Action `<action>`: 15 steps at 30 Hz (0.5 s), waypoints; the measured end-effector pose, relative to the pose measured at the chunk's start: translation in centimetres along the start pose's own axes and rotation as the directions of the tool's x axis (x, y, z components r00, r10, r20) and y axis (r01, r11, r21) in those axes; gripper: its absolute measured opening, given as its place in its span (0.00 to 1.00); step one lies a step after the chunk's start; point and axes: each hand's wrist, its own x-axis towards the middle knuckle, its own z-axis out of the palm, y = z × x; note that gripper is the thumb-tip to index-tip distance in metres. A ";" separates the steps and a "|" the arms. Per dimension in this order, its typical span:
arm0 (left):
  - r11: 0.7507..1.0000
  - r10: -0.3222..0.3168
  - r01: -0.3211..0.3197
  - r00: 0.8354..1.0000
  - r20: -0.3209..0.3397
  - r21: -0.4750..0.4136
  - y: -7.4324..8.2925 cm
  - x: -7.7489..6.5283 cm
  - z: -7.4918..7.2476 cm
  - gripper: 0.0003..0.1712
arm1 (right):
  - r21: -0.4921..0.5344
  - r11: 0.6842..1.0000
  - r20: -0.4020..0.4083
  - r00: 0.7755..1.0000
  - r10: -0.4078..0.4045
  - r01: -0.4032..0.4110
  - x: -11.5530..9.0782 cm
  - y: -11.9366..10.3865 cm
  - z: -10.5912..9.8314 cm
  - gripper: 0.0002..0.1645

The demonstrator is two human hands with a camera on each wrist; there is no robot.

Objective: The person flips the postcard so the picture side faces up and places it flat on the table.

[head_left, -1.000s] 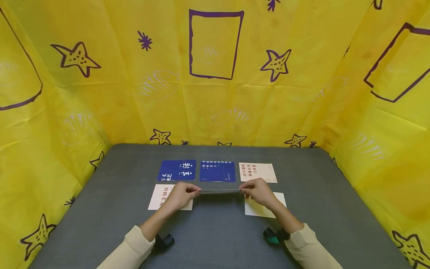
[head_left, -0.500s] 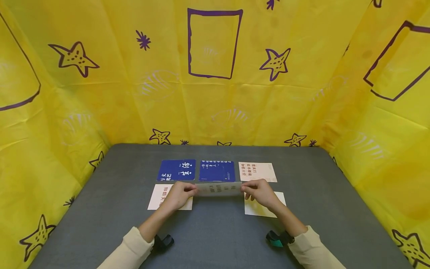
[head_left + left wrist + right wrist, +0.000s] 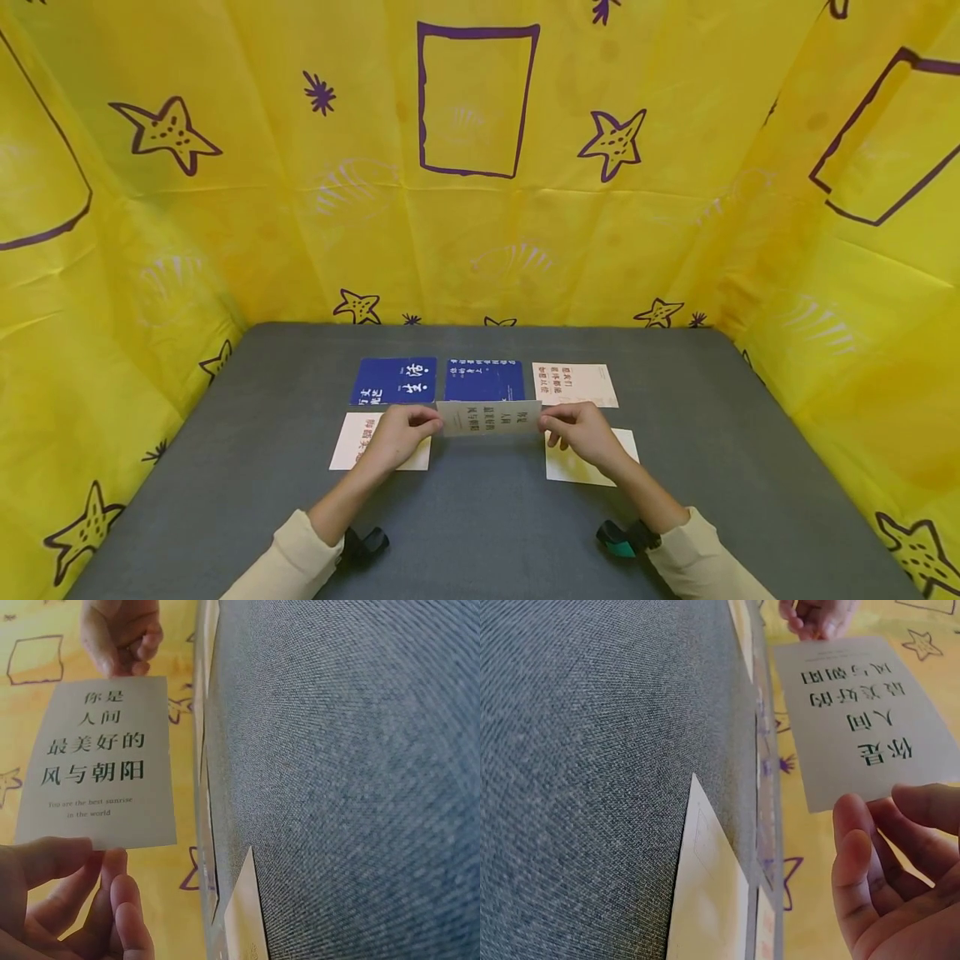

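A pale card printed with dark Chinese characters and a small English line is held up between both hands, tilted so its printed face shows. My left hand pinches its left edge between thumb and fingers. At the opposite edge my right hand pinches it the same way. In the left wrist view the card stands off the grey table. Below the left hand lies a white card with red characters; under the right hand is a cream card, partly covered.
Along the back of the grey table lie two blue cards, one at left and one in the middle, and a pinkish card with red characters. Yellow patterned cloth encloses the table at back and sides.
The held card has tipped from nearly edge-on to showing its printed face, its upper edge rising over the middle blue card's lower edge. Both hands have kept their pinch with little movement.
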 end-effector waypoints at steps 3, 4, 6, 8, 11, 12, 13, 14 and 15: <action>1.000 -0.011 0.011 1.000 -0.016 -0.019 0.0 -0.1 0.0 0.05 | 0.007 1.000 -0.004 1.000 0.007 -0.007 -0.1 -0.1 0.0 0.12; 1.000 -0.013 0.012 1.000 -0.021 -0.025 0.0 -0.1 0.0 0.05 | 0.012 1.000 -0.009 1.000 0.011 -0.011 -0.1 -0.1 0.0 0.13; 0.999 -0.018 0.017 0.999 -0.026 -0.047 0.0 -0.1 0.1 0.05 | 0.020 1.000 -0.020 1.000 0.019 -0.019 -0.2 -0.3 0.0 0.13; 0.997 -0.028 0.025 0.999 -0.030 -0.070 0.0 0.0 0.1 0.05 | 0.026 0.999 -0.033 0.999 0.026 -0.025 -0.2 -0.5 0.0 0.13; 0.995 -0.037 0.034 0.999 -0.033 -0.098 0.1 0.0 0.1 0.05 | 0.027 0.999 -0.044 0.999 0.030 -0.029 -0.2 -0.5 -0.1 0.13; 0.994 -0.042 0.039 0.999 -0.033 -0.103 0.1 0.0 0.1 0.04 | 0.027 0.999 -0.046 0.998 0.031 -0.030 -0.1 -0.5 -0.1 0.13; 0.994 -0.046 0.042 0.998 -0.033 -0.106 0.1 0.0 0.1 0.04 | 0.028 0.999 -0.045 0.999 0.030 -0.029 -0.1 -0.5 -0.1 0.13; 0.993 -0.048 0.044 0.998 -0.032 -0.107 0.1 0.0 0.1 0.05 | 0.032 0.999 -0.045 0.998 0.032 -0.030 -0.1 -0.4 -0.1 0.13; 0.993 -0.051 0.047 0.998 -0.031 -0.110 0.1 0.0 0.1 0.05 | 0.036 0.999 -0.045 0.998 0.034 -0.032 0.0 -0.4 -0.1 0.13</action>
